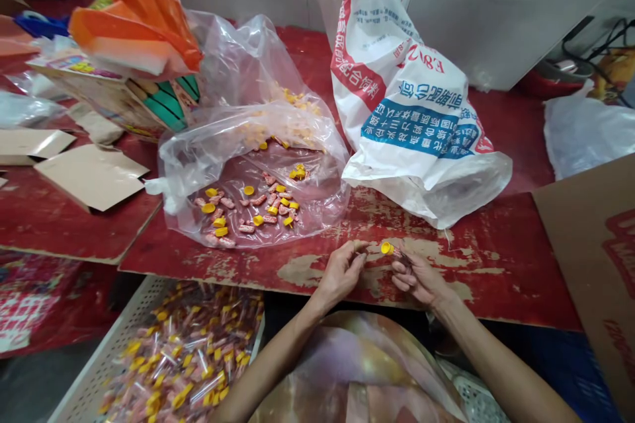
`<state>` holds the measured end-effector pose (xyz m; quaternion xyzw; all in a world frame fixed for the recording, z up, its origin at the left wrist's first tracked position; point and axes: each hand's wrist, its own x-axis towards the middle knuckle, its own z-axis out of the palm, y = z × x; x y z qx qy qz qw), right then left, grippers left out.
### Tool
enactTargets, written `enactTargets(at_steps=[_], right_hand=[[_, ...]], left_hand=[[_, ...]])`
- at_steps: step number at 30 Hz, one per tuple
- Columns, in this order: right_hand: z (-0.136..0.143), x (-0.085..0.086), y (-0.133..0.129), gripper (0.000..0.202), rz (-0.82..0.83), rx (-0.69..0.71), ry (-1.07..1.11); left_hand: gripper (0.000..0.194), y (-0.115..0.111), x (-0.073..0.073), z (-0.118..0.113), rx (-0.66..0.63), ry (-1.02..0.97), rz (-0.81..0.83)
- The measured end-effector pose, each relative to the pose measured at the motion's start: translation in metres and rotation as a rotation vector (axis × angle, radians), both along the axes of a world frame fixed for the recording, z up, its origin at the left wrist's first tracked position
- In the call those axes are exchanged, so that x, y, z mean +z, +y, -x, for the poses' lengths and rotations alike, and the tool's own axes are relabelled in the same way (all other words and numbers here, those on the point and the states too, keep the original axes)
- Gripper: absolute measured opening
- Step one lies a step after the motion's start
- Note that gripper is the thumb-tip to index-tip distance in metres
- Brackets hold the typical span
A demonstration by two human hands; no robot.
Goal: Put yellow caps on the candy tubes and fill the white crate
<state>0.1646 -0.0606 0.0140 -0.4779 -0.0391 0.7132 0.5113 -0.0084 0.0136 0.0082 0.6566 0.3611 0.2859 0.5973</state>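
Observation:
Just beyond the near edge of the red table (516, 277), my right hand (417, 274) grips a small tube with a yellow cap (387, 248) pointing left. My left hand (344, 268) is close by on the left, its thumb and forefinger apart and nothing visible between them; it does not touch the cap. A clear plastic bag (317, 208) lies open further left, with yellow caps (249, 190) and pink-red wrapped pieces (247, 228) inside. Below the table edge at the lower left, a white crate (106, 360) holds many filled tubes with yellow caps (182, 396).
A white printed sack (380, 66) stands behind my hands. Cardboard boxes (585, 244) are at the right edge. On the left are a box with an orange bag (143, 13) over it and flat cardboard pieces (94, 175). A grey wall rises at the back.

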Motion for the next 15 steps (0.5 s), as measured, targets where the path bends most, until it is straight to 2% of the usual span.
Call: enactTargets(at_steps=[2, 4, 7, 10, 12, 15], right_hand=[[0.003, 0.001, 0.0, 0.048, -0.014, 0.012, -0.028], [0.008, 0.001, -0.001, 0.046, -0.07, 0.038, -0.182], [0.011, 0.007, -0.004, 0.032, -0.281, 0.138, -0.736], [0.006, 0.017, -0.007, 0.022, -0.53, 0.303, -1.295], [-0.001, 0.021, -0.007, 0.02, -0.617, 0.416, -1.518], [-0.011, 0.022, -0.006, 0.015, -0.621, 0.672, -1.774]], left_hand=[[0.031, -0.004, 0.003, -0.002, -0.04, -0.006, 0.009], [0.032, -0.006, 0.005, -0.003, -0.053, -0.02, 0.047], [0.032, -0.007, 0.005, -0.003, -0.027, -0.04, 0.115], [0.031, -0.006, 0.001, -0.001, 0.042, -0.055, 0.184], [0.031, -0.006, -0.002, 0.001, 0.088, -0.062, 0.245], [0.033, -0.006, -0.007, 0.003, 0.122, -0.067, 0.32]])
